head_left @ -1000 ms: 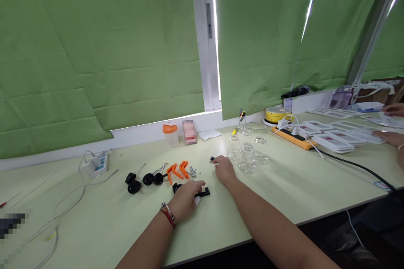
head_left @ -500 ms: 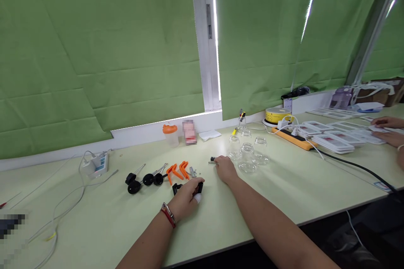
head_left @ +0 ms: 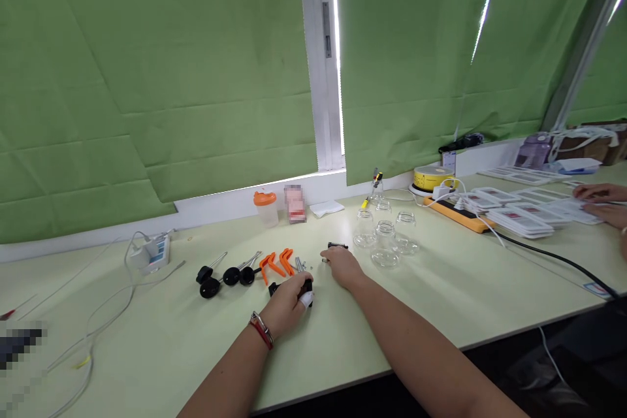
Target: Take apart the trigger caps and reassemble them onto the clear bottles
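Observation:
My left hand (head_left: 289, 300) is closed around black plastic parts (head_left: 307, 287), partly hidden by the fingers; its thumb has a white wrap. My right hand (head_left: 344, 266) reaches over the table, fingers pinched together. A small metal spring (head_left: 324, 260) shows at its fingertips. Just beyond those fingers lies a dark, ridged-looking row of small pieces (head_left: 337, 245). Metal screws (head_left: 300, 264) lie between the two hands, beside orange plastic handles (head_left: 285, 261). Farther left are several black round lids with metal rods (head_left: 232, 275).
Several clear glass jars (head_left: 385, 248) stand right of my right hand. Behind are an orange-lidded cup (head_left: 266, 208) and a white tissue (head_left: 326, 209). An orange power strip (head_left: 458, 214) and white frames (head_left: 522, 222) lie rightward, near another person's hands (head_left: 605, 199). Cables (head_left: 88, 339) cross the left side.
My right hand has shifted slightly left and nearer, and the spring now shows at its fingertips. The dark row of pieces is more exposed behind it. My left hand stays nearly still.

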{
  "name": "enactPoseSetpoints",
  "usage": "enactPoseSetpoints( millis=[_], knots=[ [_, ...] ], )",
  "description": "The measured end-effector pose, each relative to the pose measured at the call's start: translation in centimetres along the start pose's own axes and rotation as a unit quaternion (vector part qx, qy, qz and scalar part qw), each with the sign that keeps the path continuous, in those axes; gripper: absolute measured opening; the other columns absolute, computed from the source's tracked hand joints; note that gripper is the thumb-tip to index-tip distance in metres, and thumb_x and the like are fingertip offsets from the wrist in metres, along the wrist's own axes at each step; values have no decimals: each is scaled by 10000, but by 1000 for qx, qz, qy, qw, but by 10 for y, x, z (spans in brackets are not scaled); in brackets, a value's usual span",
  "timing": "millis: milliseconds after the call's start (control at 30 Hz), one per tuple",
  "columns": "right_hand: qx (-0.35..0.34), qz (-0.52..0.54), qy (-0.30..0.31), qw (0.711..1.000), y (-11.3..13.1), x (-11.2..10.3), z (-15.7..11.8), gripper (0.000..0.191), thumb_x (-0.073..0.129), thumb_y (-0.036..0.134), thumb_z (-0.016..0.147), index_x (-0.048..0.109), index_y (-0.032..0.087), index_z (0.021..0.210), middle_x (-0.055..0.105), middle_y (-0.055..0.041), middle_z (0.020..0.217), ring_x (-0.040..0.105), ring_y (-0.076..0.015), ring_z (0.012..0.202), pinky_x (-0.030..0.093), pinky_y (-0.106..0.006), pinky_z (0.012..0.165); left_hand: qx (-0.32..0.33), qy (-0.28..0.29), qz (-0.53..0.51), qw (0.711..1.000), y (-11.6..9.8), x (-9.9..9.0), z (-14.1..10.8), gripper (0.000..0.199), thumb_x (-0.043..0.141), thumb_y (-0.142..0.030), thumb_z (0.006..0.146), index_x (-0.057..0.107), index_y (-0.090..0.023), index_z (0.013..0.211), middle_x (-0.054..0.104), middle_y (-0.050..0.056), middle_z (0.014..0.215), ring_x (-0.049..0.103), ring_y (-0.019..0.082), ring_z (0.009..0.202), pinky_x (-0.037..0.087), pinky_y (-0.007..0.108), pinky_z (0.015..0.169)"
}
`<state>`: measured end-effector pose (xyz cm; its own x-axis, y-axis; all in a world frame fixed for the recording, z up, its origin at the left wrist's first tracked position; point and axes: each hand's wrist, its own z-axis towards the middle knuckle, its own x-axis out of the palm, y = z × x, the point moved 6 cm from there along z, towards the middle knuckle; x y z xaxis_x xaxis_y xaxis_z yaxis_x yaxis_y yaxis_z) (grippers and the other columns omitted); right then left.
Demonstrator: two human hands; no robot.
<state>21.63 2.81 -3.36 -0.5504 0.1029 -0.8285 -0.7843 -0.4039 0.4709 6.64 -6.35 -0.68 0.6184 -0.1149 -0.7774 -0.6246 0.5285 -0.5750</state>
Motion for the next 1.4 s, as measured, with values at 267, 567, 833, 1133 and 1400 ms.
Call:
enactPoseSetpoints(
  millis=[267,567,833,1133,1400],
  knots=[
    [-40,125,12,991,7,3,-4,415,395,83,863,645,205,1171,627,-79,1044,588,-176,940,435,-288,847,-2,-1,10,1000,1,0,0,228,458,-211,824,516,-198,1045,589,25,817,529,170,698,426,281,652],
    [7,250,23,968,-11,0,-2,295,465,56,730,651,171,926,604,-4,776,540,-132,711,427,-247,703,0,-3,8,1000,0,1,1,233,449,-193,824,520,-195,1046,602,33,833,554,177,724,431,278,669],
    [10,299,34,954,-20,4,-2,238,473,71,705,622,173,861,575,8,732,528,-127,692,428,-243,683,-3,6,16,1000,-1,0,1,238,439,-201,833,510,-190,1061,594,32,829,540,176,719,421,278,666],
    [3,331,13,944,-22,6,0,256,483,94,684,619,176,884,598,-3,776,553,-128,689,459,-272,711,-3,8,17,1000,0,1,1,252,436,-206,833,503,-193,1076,584,24,804,523,172,695,402,270,649],
    [27,262,-38,964,-33,3,3,318,437,125,791,593,164,1065,619,-39,894,586,-144,810,471,-278,771,-2,13,15,1000,-1,1,0,251,436,-210,842,494,-185,1085,580,32,793,520,176,686,392,271,639]
  ],
)
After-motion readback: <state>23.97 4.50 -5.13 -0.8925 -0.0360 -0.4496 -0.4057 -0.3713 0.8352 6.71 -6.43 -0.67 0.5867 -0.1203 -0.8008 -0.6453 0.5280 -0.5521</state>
